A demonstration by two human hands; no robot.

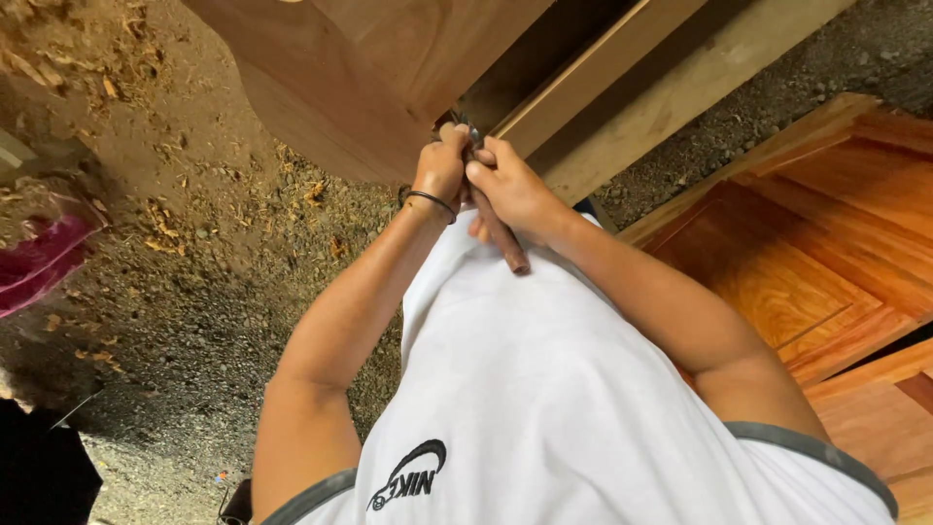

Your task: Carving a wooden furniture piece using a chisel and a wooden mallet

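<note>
My left hand (442, 170), with a black band at the wrist, and my right hand (510, 190) are closed together around a tool with a brown wooden handle (503, 238). The handle's end sticks out below my hands toward my white shirt (544, 389). The tool's metal tip (466, 126) meets the edge of a large brown wooden piece (360, 78), right where a pale wooden beam (593, 78) joins it. My fingers hide most of the tip.
An orange-brown panelled wooden door (816, 253) lies flat at the right. The dirt ground (194, 253) is strewn with wood shavings. A pink plastic bag (39, 258) is at the left edge, and a dark object (39, 476) at the bottom left.
</note>
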